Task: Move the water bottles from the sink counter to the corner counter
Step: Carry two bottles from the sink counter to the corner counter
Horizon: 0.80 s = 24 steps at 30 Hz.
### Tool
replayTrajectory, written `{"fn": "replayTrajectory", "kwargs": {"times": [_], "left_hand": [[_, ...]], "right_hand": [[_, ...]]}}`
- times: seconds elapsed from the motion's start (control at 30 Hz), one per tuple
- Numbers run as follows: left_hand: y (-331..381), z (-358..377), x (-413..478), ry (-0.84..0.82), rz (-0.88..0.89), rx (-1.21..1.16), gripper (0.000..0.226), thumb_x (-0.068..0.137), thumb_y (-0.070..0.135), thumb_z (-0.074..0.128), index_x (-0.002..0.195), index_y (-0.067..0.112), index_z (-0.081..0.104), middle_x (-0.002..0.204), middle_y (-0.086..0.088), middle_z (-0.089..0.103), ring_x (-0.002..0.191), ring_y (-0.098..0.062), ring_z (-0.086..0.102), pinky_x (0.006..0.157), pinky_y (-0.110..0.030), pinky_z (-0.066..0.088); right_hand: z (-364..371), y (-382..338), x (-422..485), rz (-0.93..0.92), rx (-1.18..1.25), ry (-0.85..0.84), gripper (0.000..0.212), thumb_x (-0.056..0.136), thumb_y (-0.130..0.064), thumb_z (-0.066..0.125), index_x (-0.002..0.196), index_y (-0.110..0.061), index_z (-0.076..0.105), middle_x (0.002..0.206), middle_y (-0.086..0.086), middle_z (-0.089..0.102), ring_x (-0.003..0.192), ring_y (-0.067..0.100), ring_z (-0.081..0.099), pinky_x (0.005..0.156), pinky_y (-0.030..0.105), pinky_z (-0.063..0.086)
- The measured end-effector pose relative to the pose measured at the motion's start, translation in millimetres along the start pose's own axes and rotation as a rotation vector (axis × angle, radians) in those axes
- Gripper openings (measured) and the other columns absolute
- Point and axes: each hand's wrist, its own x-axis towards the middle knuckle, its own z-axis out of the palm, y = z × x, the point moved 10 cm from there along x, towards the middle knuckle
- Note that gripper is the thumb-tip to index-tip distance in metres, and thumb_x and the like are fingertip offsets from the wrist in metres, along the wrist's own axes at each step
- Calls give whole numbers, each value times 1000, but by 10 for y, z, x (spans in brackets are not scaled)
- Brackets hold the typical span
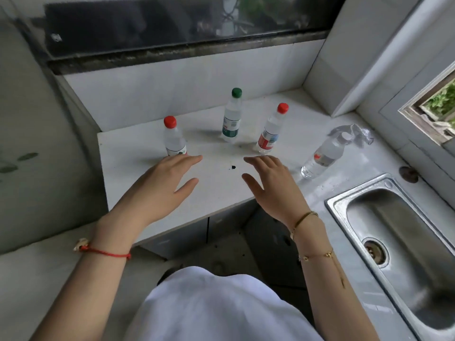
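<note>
Three water bottles stand upright on the white corner counter (128, 168): a red-capped bottle (173, 137) at the left, a green-capped bottle (232, 116) at the back, and a red-capped bottle with a red label (270, 130) to its right. A white-capped bottle (323, 156) stands on the grey sink counter (357, 166) near the sink. My left hand (162, 185) hovers open just in front of the left bottle, fingertips close to its base. My right hand (273, 185) is open too, in front of the red-label bottle, holding nothing.
A steel sink (403, 244) with a drain lies at the right. A crumpled clear plastic wrapper (354, 132) lies behind the white-capped bottle. A dark spot (232, 167) marks the counter between my hands. A window ledge (172, 55) runs along the back wall.
</note>
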Motion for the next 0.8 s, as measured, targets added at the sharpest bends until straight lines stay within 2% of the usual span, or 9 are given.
{"fn": "replayTrajectory", "kwargs": {"times": [0.13,0.3,0.43,0.6,0.8], "left_hand": [[0,-12,92,56,-26,29,48,93,37,46,140,34,36,146,11,41,136,-10,35,110,-38,37],[-71,-42,183,108,-75,37,51,93,34,49,142,34,33,141,11,45,129,-6,41,104,-30,38],[-188,-52,272,108,-104,49,53,93,33,49,143,33,31,143,11,42,130,-6,39,103,-25,34],[-334,-136,457,106,-87,70,51,93,30,50,142,28,34,143,9,43,131,-11,38,101,-26,35],[-522,-348,877,129,-59,103,50,92,28,51,139,25,39,143,8,42,130,-16,35,103,-37,39]], "right_hand": [[58,56,203,-50,-6,-35,46,96,-41,44,138,-22,43,141,-1,50,133,21,40,112,38,33],[147,38,438,-117,-8,-77,46,96,-41,44,138,-21,43,141,-1,50,133,21,41,113,39,35],[254,-38,597,-149,4,-106,46,96,-41,44,138,-21,43,141,-1,49,133,21,41,114,38,34],[312,-110,841,-164,7,-105,46,97,-39,44,139,-20,42,142,0,48,133,21,40,113,38,35],[309,-196,1263,-186,-1,-89,46,96,-38,45,137,-18,43,142,2,48,133,24,40,111,41,37]]}}
